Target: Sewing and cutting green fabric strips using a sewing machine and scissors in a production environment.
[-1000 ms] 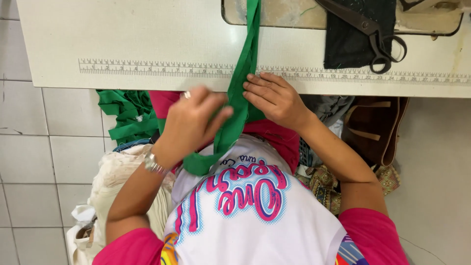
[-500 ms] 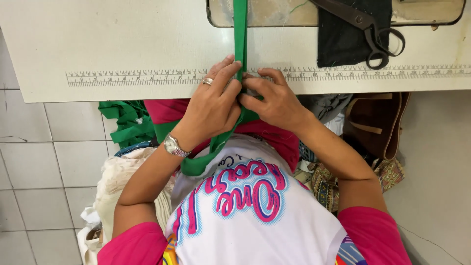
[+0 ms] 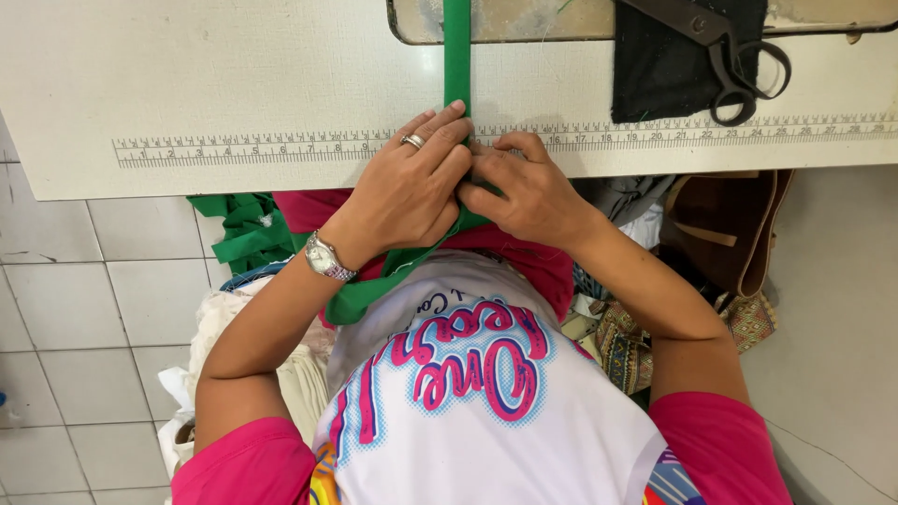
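Both of my hands have closed in together at the tabletop's near edge since 1 second ago, when they were lower and apart over my lap. Now my left hand [image 3: 407, 192] lies curled over the green fabric strip [image 3: 456, 65], fingers pressed down on it beside the printed ruler [image 3: 234, 150] along the edge. My right hand [image 3: 524, 192] is just beside it, touching it, fingers bent and pinching the same strip where it bends over the edge. From there the strip runs straight away from me across the tabletop [image 3: 187, 75] onto the inset plate [image 3: 524, 19], and its other end drops down into my lap.

I judge the main risk to be the strip twisting or skewing off its straight line, since both hands grip it at 1 small spot and the loose tail hanging below could drag it sideways. My left hand hides the fold itself, so I cannot tell whether the edges there are even.

To the right, well apart from my hands, black scissors [image 3: 739, 56] lie on a dark cloth [image 3: 655, 65]. More green fabric [image 3: 243, 234] is heaped below the tabletop on the left, and a woven bag [image 3: 748, 318] sits on the right. Nothing lies between my hands and the plate.
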